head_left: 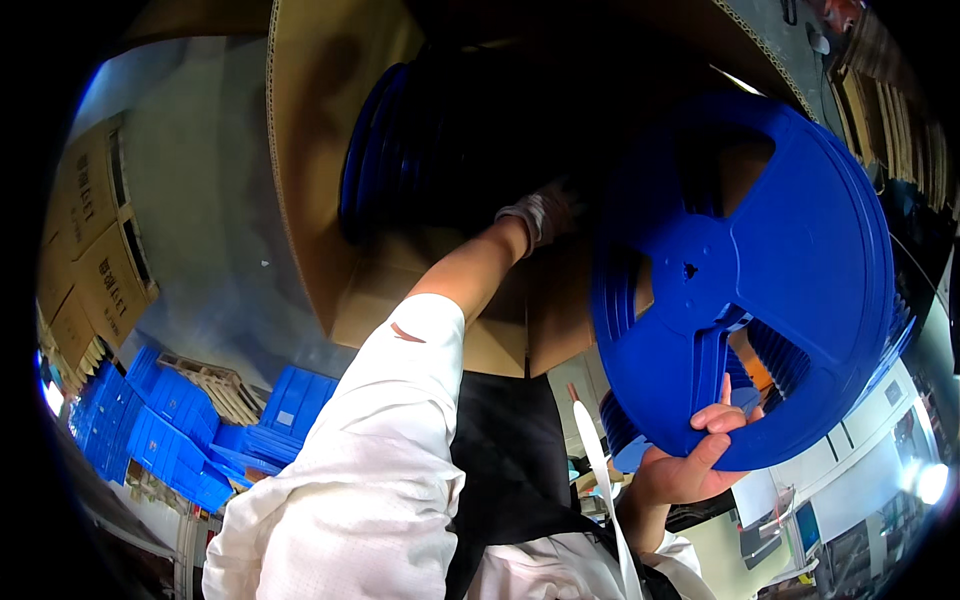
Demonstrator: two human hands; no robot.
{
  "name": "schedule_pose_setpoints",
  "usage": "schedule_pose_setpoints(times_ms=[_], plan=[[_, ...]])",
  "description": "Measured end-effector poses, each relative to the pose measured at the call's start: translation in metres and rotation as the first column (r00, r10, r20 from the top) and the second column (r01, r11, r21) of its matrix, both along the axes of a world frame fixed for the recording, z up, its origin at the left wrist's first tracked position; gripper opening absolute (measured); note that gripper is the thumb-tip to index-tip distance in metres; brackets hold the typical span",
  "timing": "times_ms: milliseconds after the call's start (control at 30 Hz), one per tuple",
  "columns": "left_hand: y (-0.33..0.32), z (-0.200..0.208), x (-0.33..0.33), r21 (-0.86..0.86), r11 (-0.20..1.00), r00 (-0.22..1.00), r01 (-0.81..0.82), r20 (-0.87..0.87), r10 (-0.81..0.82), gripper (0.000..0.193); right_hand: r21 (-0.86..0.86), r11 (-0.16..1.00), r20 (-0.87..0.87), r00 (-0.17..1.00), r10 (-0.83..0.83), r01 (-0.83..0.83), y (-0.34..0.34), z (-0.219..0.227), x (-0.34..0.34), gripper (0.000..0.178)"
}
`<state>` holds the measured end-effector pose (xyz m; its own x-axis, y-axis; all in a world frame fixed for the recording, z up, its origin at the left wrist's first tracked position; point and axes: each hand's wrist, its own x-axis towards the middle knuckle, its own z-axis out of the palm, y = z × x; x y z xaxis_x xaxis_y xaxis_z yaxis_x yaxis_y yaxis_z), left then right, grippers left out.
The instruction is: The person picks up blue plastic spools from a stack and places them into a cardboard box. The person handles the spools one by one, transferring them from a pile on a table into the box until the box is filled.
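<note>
My right hand (695, 465) grips the lower rim of a big blue plastic reel (690, 250), its fingers hooked through one of the cut-out windows. More reel edges show behind it, so it looks like several reels held together. My left hand (545, 213), in a pale glove, reaches into an open cardboard box (315, 130); its fingers fade into the dark and I cannot see what they touch. Further blue reels (375, 150) stand on edge inside the box, left of that hand. Deep shadow hides the rest of the interior.
Blue plastic crates (180, 430) are piled on the floor at lower left, near a wooden pallet (215, 385). Cardboard cartons (95, 250) stand at far left. Flattened cardboard (890, 120) is stacked at upper right. A bright lamp (932, 484) glares at lower right.
</note>
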<state>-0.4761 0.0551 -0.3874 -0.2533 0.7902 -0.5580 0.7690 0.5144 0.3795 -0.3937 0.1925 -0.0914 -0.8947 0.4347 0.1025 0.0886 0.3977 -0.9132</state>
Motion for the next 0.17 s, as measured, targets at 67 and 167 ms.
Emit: schedule_pose_setpoints(times_ms=[67,167], plan=[[0.000,-0.008,0.003,0.019,0.999,0.997,-0.039,-0.062,0.040,0.040,0.066,0.998,-0.006,1.000,-0.013,0.013,-0.012,0.000,0.001,0.046],[0.002,-0.012,0.013,0.032,0.996,0.976,-0.084,-0.201,0.089,0.041,0.108,0.994,0.024,1.000,0.017,-0.020,-0.018,0.003,0.006,0.045]])
